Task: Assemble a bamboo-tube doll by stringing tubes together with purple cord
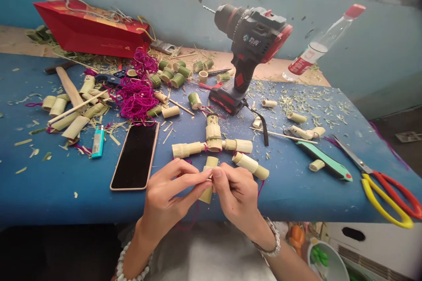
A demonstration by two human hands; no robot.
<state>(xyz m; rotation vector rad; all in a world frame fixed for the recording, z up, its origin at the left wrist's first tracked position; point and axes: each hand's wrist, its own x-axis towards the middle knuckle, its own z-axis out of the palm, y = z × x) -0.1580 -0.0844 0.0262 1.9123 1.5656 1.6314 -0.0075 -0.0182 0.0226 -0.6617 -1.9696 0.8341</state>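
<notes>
Left grip [168, 197] and right grip [235, 197] are pinching a bamboo tube [205, 194], its long side pointing forward over the bench [49, 184].

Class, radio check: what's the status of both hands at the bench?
Left hand, right hand: both pinching bamboo tube. Magenta yarn hanging below. Jointed bamboo figure just ahead.

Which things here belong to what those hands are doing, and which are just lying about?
Part of the work: left hand, right hand, bamboo tube, bamboo figure, magenta yarn.

Lying about: drill, phone, lighter, scissors, bottle.
</notes>
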